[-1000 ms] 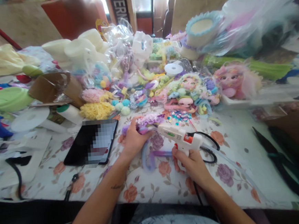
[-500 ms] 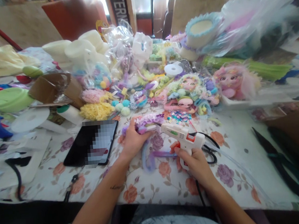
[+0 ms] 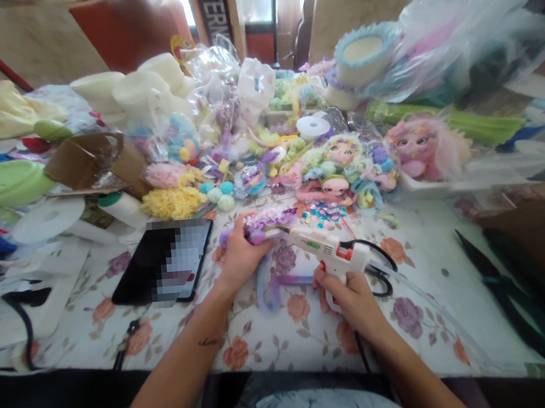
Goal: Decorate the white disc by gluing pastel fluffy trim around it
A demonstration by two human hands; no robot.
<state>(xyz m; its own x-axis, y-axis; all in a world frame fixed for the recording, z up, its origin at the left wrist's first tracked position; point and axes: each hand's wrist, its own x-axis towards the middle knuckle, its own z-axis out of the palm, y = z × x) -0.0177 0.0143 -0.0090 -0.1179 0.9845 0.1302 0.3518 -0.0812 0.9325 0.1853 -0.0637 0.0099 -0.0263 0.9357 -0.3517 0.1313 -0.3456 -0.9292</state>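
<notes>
My left hand (image 3: 243, 253) is closed on a purple craft piece (image 3: 272, 218) trimmed with pale lilac sequins or beads; its exact kind cannot be made out. My right hand (image 3: 348, 289) grips a white hot glue gun (image 3: 325, 245) by the handle, its index finger by the red trigger. The gun's nozzle points left, touching or very near the underside of the purple piece. Below them, a lilac and blue fuzzy strip (image 3: 269, 292) lies curled on the floral tablecloth (image 3: 244, 325). Loose blue and purple sequins (image 3: 325, 212) lie just behind the gun.
A phone (image 3: 163, 259) lies left of my left arm. Dark-bladed scissors (image 3: 501, 293) rest at the right. Behind are a yellow pompom bundle (image 3: 173, 202), a doll with pale green hair (image 3: 341, 151), a pink-haired doll (image 3: 421, 145) and a cardboard box (image 3: 94, 164). The gun's cable loops beside it.
The view has shifted slightly. Both hands keep their holds, and the glue gun's nozzle stays at the purple piece with only a small change in angle.
</notes>
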